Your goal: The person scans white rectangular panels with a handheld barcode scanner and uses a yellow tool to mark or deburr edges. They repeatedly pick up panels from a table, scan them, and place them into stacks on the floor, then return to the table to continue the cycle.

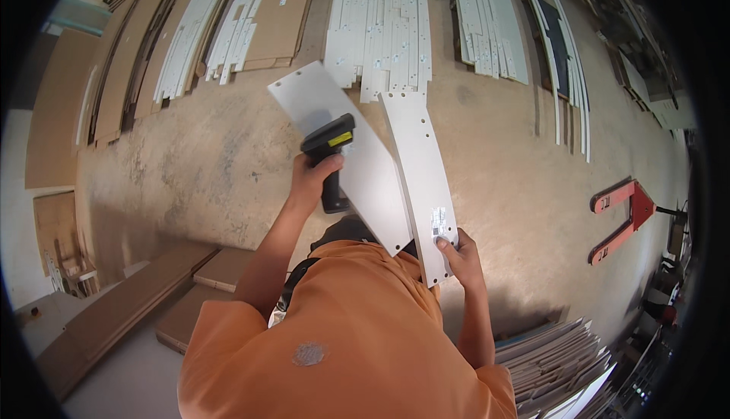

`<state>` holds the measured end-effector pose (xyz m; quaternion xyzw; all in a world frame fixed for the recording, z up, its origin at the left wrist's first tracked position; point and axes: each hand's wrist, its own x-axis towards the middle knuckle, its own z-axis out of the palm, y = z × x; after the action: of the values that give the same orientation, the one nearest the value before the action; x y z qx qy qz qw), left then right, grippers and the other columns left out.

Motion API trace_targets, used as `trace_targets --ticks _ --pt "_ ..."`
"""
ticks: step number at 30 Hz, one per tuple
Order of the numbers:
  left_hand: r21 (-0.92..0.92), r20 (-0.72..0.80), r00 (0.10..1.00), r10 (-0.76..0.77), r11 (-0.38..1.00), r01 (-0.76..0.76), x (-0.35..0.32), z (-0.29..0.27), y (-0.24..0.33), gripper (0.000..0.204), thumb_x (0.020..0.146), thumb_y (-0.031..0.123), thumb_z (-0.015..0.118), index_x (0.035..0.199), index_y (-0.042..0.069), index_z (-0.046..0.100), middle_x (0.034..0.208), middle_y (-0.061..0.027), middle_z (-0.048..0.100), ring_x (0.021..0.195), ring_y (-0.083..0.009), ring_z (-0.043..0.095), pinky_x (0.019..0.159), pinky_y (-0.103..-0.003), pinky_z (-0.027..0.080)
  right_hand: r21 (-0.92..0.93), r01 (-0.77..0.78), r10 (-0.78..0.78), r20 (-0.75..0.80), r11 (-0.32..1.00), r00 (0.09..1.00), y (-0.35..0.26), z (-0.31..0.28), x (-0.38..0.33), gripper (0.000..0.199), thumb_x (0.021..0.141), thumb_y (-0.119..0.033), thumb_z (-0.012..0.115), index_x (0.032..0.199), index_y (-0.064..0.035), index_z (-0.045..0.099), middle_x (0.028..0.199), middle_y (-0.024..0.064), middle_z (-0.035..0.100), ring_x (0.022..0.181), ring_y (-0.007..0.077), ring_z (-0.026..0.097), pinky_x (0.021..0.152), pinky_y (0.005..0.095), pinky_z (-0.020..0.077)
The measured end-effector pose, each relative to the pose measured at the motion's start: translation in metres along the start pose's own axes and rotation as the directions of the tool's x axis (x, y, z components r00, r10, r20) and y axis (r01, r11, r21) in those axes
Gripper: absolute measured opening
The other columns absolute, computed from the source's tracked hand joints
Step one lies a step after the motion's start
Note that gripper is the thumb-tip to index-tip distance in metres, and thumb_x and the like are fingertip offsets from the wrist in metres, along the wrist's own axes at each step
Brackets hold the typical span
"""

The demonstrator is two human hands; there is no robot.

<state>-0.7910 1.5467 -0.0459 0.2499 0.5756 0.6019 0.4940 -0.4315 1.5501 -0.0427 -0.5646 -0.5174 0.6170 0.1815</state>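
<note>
My left hand (309, 183) is wrapped round the grip of a black handheld barcode scanner (327, 141) with a yellow label on its head. Behind the scanner slants a white board (372, 183) with small holes near its ends. A second white board (417, 153), also drilled with holes, stands beside it and overlaps its lower right edge. My right hand (462, 258) grips this second board near its lower end, the thumb lying by a printed label (439, 221). What supports the slanting board is hidden.
Stacks of long white boards (378, 23) lie across the far floor, with brown panels (281, 12) to their left. A red pallet jack (627, 217) stands at the right. Flat cardboard (137, 305) lies at the lower left, and a pile of thin boards (551, 366) at the lower right.
</note>
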Motion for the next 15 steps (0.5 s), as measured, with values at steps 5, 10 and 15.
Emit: trace_targets --ticks 5,10,15 --pt "0.109 -0.284 0.959 0.003 0.994 0.029 0.079 -0.047 0.007 0.019 0.086 0.018 0.07 0.091 -0.001 0.07 0.081 -0.0028 0.067 0.075 -0.0119 0.061 0.071 -0.027 0.046 -0.138 -0.14 0.138 -0.025 0.98 0.99 -0.018 -0.019 0.16 0.05 0.089 -0.035 0.072 0.106 0.0106 0.064 0.087 0.0111 0.068 0.077 0.0143 0.063 0.067 0.0304 0.0513" --pt "0.083 -0.558 0.828 -0.055 0.989 0.121 0.151 -0.088 -0.014 0.024 0.086 0.024 0.071 0.09 0.001 0.067 0.078 -0.0039 0.063 0.071 -0.0126 0.059 0.065 -0.027 0.044 -0.387 -0.35 0.388 0.022 0.853 0.921 0.016 -0.006 0.389 0.065 0.082 -0.047 0.073 0.106 0.0138 0.066 0.096 0.0239 0.071 0.086 0.0272 0.071 0.073 0.0374 0.0554" --pt "-0.055 -0.743 0.622 -0.248 0.948 0.313 0.208 -0.087 0.003 0.029 0.087 0.019 0.072 0.107 -0.001 0.065 0.087 -0.0034 0.063 0.075 -0.0134 0.061 0.065 -0.029 0.051 -0.605 -0.293 0.359 -0.013 0.74 0.933 0.034 0.027 0.571 0.076 0.077 -0.059 0.072 0.106 0.0108 0.068 0.103 0.028 0.07 0.099 0.0379 0.07 0.085 0.0442 0.0552"
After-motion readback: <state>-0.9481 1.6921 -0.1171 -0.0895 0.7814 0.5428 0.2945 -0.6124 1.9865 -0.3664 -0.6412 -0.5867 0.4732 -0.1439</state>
